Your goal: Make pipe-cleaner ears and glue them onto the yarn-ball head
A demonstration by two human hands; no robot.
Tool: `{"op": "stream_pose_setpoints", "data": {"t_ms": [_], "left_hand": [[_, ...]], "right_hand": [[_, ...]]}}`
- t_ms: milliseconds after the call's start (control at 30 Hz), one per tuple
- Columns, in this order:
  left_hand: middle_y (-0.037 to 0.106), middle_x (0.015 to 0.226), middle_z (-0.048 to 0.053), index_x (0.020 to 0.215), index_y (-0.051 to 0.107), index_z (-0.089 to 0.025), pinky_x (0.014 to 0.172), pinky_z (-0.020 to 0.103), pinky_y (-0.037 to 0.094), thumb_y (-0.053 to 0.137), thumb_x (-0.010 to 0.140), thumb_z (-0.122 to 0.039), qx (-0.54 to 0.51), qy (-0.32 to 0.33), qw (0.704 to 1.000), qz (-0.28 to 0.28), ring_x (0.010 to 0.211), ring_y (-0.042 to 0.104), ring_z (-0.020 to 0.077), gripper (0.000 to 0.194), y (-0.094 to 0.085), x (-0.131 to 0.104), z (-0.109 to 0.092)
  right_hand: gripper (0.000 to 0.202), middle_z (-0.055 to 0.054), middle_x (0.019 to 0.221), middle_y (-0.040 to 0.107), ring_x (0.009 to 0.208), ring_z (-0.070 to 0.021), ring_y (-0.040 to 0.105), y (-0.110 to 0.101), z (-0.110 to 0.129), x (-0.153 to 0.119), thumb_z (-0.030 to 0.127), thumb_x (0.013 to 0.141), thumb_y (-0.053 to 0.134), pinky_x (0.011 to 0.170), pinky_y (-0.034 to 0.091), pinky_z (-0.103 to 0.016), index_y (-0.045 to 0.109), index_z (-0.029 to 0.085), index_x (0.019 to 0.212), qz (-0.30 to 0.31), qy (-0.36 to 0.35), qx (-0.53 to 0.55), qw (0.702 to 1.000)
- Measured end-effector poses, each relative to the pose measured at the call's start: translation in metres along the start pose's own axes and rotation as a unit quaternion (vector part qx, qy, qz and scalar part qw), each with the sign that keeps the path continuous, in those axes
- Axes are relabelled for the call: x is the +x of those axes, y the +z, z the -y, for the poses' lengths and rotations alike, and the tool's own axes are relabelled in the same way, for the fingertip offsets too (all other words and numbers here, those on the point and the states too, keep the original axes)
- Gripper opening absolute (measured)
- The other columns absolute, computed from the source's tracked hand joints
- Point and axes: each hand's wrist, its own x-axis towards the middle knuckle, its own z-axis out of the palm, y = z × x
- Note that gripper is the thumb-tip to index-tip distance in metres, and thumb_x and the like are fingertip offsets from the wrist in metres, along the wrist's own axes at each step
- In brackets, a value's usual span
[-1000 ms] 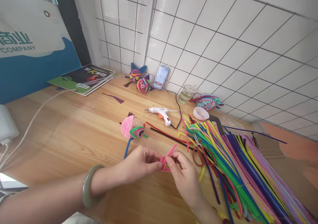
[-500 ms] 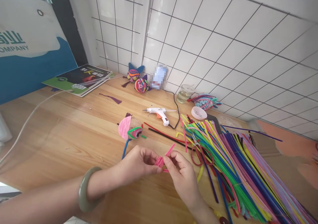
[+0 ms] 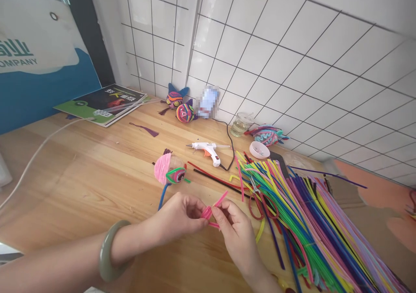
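Note:
Between my two hands is a small folded bundle of pink pipe cleaner, with one end sticking up to the right and another below. My left hand, with a green bangle on its wrist, pinches the bundle's left side. The fingertips of my right hand pinch its right side. Beyond my left hand sits a round piece, partly wrapped in pink, with a green-edged eye shape on its front and a blue pipe cleaner hanging from it.
A white glue gun lies mid-table. Red-handled scissors rest by many coloured pipe cleaners at right. Along the wall stand finished figures, a glass jar and a pink bowl. A magazine lies back left.
The right fingertips have shifted slightly on the pink bundle, and both hands still pinch it. The view has moved very slightly.

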Motion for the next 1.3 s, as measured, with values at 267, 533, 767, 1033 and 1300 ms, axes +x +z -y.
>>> {"op": "stream_pose_setpoints", "data": {"t_ms": [267, 533, 767, 1033, 1300], "left_hand": [[0.060, 0.055, -0.002, 0.067, 0.065, -0.011, 0.044, 0.017, 0.032, 0.065, 0.064, -0.031, -0.020, -0.029, 0.999, 0.002, 0.048, 0.048, 0.0079, 0.020, -0.001, -0.001, -0.007], [0.060, 0.054, -0.002, 0.065, 0.063, -0.012, 0.052, 0.021, 0.042, 0.071, 0.058, -0.034, -0.066, -0.058, 0.996, 0.003, 0.050, 0.053, 0.0099, 0.024, -0.003, 0.000, -0.005], [0.066, 0.067, 0.003, 0.077, 0.065, -0.012, 0.062, 0.023, 0.047, 0.067, 0.064, -0.042, -0.127, -0.052, 0.988, 0.073, 0.060, 0.060, 0.0121, 0.033, -0.006, -0.001, -0.010], [0.067, 0.066, 0.003, 0.077, 0.061, -0.012, 0.055, 0.021, 0.047, 0.070, 0.063, -0.038, -0.134, -0.061, 0.986, 0.084, 0.057, 0.061, 0.0113, 0.031, -0.004, -0.001, -0.008], [0.065, 0.058, 0.001, 0.069, 0.058, -0.012, 0.051, 0.020, 0.046, 0.071, 0.063, -0.032, -0.139, -0.071, 0.984, 0.088, 0.049, 0.058, 0.0094, 0.025, -0.003, -0.004, -0.008]], "right_hand": [[0.021, 0.000, 0.066, 0.054, 0.062, -0.0122, 0.051, 0.000, 0.004, 0.001, 0.034, 0.084, 0.048, 0.057, 0.043, -0.021, 0.053, 0.017, 0.072, 0.008, -0.006, 0.024, 1.000], [0.022, 0.002, 0.062, 0.054, 0.057, -0.0097, 0.049, -0.002, 0.009, 0.003, 0.035, 0.083, 0.051, 0.051, 0.039, -0.018, 0.055, 0.017, 0.071, 0.036, 0.034, 0.057, 0.997], [0.024, 0.003, 0.059, 0.052, 0.053, -0.0082, 0.045, -0.006, 0.007, 0.007, 0.036, 0.081, 0.053, 0.047, 0.037, -0.017, 0.055, 0.016, 0.069, 0.036, 0.053, 0.065, 0.996], [0.026, 0.002, 0.058, 0.054, 0.051, -0.0093, 0.047, -0.007, 0.010, 0.005, 0.039, 0.079, 0.054, 0.046, 0.038, -0.019, 0.055, 0.016, 0.067, 0.060, 0.073, 0.087, 0.992], [0.014, -0.003, 0.077, 0.057, 0.063, -0.0130, 0.054, -0.012, 0.000, 0.004, 0.026, 0.082, 0.053, 0.056, 0.047, -0.025, 0.054, 0.019, 0.093, -0.112, -0.086, -0.005, 0.990]]}}
